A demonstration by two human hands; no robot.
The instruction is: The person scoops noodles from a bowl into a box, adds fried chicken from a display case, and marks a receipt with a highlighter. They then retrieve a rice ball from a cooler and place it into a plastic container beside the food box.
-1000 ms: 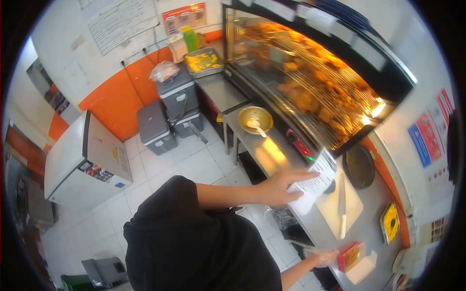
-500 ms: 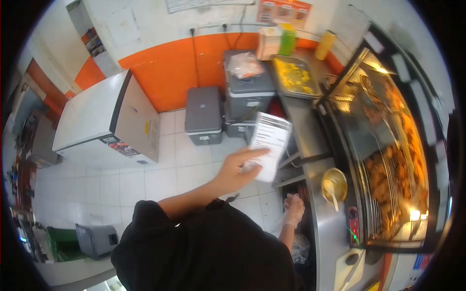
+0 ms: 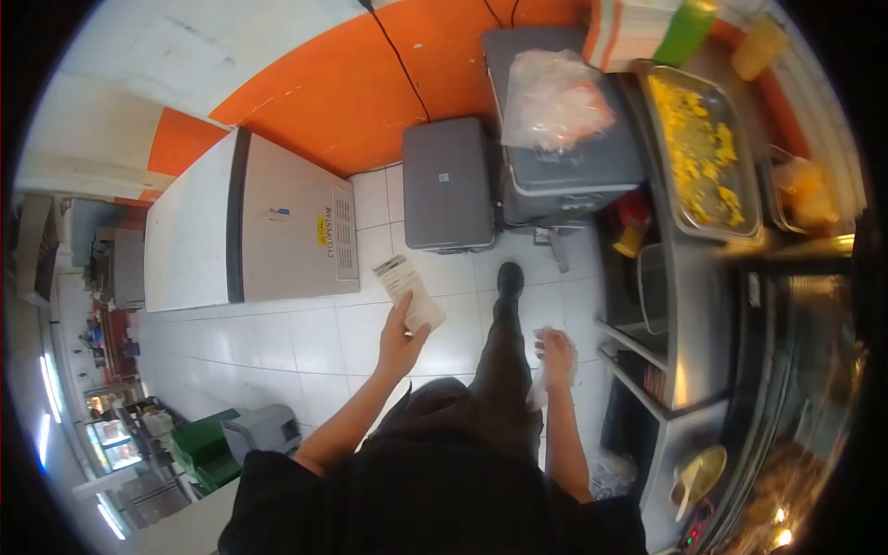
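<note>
My left hand (image 3: 400,340) grips a printed paper receipt (image 3: 410,298) between thumb and fingers, held out over the floor in front of my body. My right hand (image 3: 555,356) hangs lower at my right side, in a loose clear plastic glove. Its fingers are bent and slightly apart, and I see nothing held in them. The grey cooler box (image 3: 448,185) on the floor lies beyond both hands. To the right of my gloved hand is the metal counter (image 3: 680,356) with open shelves below.
A white chest freezer (image 3: 287,217) stands on the left. Stacked coolers with a plastic bag (image 3: 555,102) on top are ahead. The counter bears a metal tray (image 3: 689,231) of yellow food, a bowl (image 3: 708,467) with a spoon, and a glass food warmer (image 3: 805,370).
My view has turned and moved forward, nearer the coolers. The receipt has gone lower and to the left with my left hand. My right hand has moved out from the counter's edge.
</note>
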